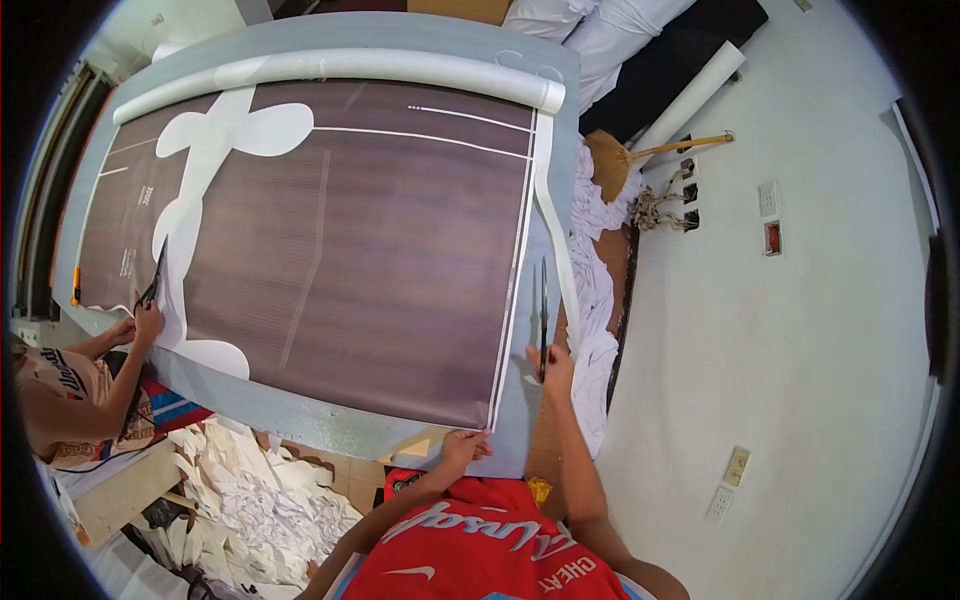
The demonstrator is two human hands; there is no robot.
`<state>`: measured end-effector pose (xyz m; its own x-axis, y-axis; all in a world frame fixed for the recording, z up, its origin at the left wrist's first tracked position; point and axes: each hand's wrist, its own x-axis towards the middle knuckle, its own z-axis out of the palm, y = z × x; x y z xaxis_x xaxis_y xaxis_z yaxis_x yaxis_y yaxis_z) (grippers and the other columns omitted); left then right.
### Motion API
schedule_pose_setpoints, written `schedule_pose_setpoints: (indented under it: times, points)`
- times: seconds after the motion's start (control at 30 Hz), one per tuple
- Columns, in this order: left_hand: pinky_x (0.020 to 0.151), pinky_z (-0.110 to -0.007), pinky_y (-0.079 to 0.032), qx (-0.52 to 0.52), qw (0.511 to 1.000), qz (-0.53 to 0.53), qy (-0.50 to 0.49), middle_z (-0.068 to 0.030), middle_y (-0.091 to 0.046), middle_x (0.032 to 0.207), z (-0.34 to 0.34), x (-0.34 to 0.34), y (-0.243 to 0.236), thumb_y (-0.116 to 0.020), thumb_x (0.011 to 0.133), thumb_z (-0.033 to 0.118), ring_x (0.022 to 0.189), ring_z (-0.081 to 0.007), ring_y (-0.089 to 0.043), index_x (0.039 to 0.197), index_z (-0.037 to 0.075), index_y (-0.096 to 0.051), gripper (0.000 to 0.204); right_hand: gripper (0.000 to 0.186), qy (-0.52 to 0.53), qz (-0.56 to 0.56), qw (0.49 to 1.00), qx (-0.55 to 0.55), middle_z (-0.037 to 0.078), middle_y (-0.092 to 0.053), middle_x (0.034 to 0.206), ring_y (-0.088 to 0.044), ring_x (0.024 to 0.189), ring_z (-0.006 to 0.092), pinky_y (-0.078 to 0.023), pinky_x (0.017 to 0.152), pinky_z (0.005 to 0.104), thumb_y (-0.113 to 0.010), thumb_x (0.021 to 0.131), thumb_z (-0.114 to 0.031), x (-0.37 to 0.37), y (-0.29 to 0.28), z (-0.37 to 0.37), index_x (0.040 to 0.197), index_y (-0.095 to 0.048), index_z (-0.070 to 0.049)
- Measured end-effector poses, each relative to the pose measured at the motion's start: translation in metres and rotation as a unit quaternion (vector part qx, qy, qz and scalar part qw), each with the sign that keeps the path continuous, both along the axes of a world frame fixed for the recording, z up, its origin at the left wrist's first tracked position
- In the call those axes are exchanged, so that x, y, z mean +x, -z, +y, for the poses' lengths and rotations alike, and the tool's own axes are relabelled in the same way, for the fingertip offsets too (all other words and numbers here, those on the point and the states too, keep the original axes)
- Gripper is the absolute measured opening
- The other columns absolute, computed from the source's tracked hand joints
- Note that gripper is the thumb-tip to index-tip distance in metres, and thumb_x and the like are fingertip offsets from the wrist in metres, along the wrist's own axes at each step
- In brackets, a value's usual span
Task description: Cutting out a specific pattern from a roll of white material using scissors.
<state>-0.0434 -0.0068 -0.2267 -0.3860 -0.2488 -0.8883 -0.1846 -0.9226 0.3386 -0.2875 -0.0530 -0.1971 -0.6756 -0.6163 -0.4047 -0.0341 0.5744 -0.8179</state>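
A large brown printed paper sheet (400,260) with white shapes lies over the table, its far end wound into a white roll (340,66). My left hand (464,450) is at the sheet's near right corner, fingers closed on its edge. To the right, my right hand (553,368) grips black-handled scissors (544,310), their blades pointing away from me beside the sheet's right edge. A narrow white offcut strip (558,235) hangs loose from the far right corner, curving down past the scissors.
At the left, a co-worker's hand (148,322) holds other scissors (160,268) over the sheet. An orange cutter (76,287) lies near the left edge. White scraps (265,505) pile on the floor. White cloth (592,300) and a broom (610,165) lie between the blue-grey table (420,30) and wall.
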Motion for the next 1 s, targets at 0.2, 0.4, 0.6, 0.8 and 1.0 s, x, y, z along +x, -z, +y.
schedule_pose_setpoints:
  times: [0.2,0.4,0.6,0.8,1.0]
  points:
    - [0.046,-0.024,-0.049,-0.047,0.999,-0.015,-0.020,-0.0106,-0.067,0.067,0.007,-0.006,0.004,-0.066,0.087,0.032,0.055,-0.0158,-0.065,0.089,0.002,-0.065,0.030,0.028,-0.006,-0.057,0.997,0.053,-0.003,-0.048,0.052,-0.044,0.045,0.0061,-0.034,0.041,0.0235,-0.073,0.083,-0.023,0.042,-0.019,0.102,0.068,-0.058,-0.005]
    - [0.047,-0.027,-0.051,-0.115,0.991,-0.045,-0.046,-0.0135,-0.067,0.067,0.018,0.000,0.014,-0.059,0.091,0.035,0.056,-0.0189,-0.066,0.087,0.002,-0.061,0.034,0.019,-0.052,-0.252,0.964,-0.065,-0.001,-0.052,0.061,-0.050,0.049,0.0077,-0.039,0.045,0.0232,-0.068,0.086,-0.016,0.025,0.003,0.134,0.078,-0.056,-0.005]
    - [0.048,-0.026,-0.051,-0.179,0.969,-0.101,-0.139,-0.0138,-0.067,0.066,0.028,-0.005,0.000,-0.057,0.092,0.032,0.056,-0.0193,-0.066,0.083,0.002,-0.060,0.031,0.021,-0.207,-0.251,0.944,-0.047,-0.002,-0.051,0.059,-0.048,0.051,0.0060,-0.037,0.046,0.0215,-0.073,0.082,-0.015,-0.075,-0.028,0.131,0.077,-0.055,-0.006]
    - [0.047,-0.023,-0.048,-0.222,0.912,-0.172,-0.299,-0.0077,-0.063,0.063,0.040,-0.048,-0.014,-0.060,0.090,0.030,0.054,-0.0163,-0.064,0.077,0.007,-0.059,0.027,0.022,-0.294,0.000,0.955,-0.044,-0.002,-0.050,0.060,-0.044,0.055,0.0061,-0.035,0.050,0.0238,-0.074,0.080,-0.012,-0.211,-0.022,0.135,0.076,-0.053,-0.004]
    - [0.053,-0.021,-0.048,-0.238,0.845,-0.171,-0.448,-0.0014,-0.056,0.067,0.043,-0.089,-0.013,-0.063,0.088,0.032,0.060,-0.0119,-0.061,0.079,0.008,-0.060,0.026,0.022,-0.277,-0.021,0.956,-0.094,-0.002,-0.050,0.066,-0.046,0.060,0.0071,-0.038,0.056,0.0226,-0.071,0.083,-0.018,-0.280,-0.047,0.101,0.084,-0.054,-0.004]
